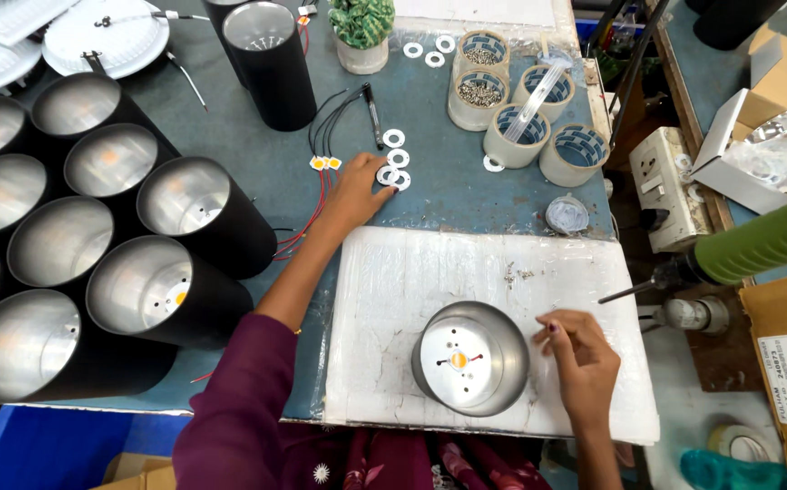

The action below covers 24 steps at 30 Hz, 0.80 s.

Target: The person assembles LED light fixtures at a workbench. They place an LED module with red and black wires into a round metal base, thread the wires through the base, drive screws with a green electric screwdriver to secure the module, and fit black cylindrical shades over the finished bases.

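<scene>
A silver lamp housing (pixel 470 358) stands open-end up on a white foam sheet (pixel 393 272). The right hand (pixel 584 354) rests beside its rim, fingers pinched, apparently on something tiny. The left hand (pixel 357 192) reaches to the white washers (pixel 395 168) on the table (pixel 466 200), fingertips closing on one.

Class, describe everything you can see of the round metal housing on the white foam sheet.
The metal housing is a short, open-topped cylinder of dull silver, aluminium by its look. It stands upright on the white foam sheet, mouth up. Its flat inner floor shows small holes and an orange-yellow chip at the centre with thin wires. The right hand is at its rim; whether they touch is unclear.
</scene>
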Each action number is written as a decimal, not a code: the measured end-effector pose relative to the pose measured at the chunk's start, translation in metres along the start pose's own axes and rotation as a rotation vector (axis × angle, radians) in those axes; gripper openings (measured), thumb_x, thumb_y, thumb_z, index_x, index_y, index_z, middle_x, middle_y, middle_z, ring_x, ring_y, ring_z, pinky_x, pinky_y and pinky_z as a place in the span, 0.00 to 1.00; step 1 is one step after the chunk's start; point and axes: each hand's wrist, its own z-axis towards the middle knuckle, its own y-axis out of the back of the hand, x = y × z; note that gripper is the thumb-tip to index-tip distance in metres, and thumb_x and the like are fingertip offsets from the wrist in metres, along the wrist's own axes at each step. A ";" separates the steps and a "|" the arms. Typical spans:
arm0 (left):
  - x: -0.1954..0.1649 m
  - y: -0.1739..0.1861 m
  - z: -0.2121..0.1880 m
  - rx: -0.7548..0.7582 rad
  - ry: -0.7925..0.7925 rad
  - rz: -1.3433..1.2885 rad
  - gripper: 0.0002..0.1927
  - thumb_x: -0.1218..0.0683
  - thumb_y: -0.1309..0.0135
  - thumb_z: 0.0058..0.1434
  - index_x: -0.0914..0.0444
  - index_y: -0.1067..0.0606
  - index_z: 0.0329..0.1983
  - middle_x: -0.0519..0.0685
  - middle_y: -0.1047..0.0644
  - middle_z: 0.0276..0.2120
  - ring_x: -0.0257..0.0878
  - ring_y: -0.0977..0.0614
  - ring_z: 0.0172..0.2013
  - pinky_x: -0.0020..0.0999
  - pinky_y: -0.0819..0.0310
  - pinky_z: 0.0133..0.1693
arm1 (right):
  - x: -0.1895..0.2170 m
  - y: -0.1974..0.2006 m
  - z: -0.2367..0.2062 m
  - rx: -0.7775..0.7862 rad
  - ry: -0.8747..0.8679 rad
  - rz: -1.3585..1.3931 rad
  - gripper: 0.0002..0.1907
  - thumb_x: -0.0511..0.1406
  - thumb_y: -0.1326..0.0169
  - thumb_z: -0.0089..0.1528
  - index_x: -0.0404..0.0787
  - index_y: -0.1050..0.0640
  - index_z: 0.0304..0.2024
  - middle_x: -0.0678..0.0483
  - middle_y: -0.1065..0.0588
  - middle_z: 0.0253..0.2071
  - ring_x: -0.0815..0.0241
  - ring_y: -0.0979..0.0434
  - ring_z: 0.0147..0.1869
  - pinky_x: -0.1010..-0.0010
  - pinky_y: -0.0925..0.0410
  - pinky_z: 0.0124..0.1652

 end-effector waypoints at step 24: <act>-0.007 0.002 0.025 0.265 0.153 0.009 0.20 0.58 0.27 0.45 0.63 0.21 0.40 0.51 0.27 0.45 0.46 0.22 0.47 0.38 0.26 0.48 | -0.022 0.015 0.011 -0.016 -0.197 0.119 0.08 0.30 0.48 0.68 0.29 0.19 0.41 0.48 0.24 0.45 0.62 0.21 0.37 0.74 0.30 0.32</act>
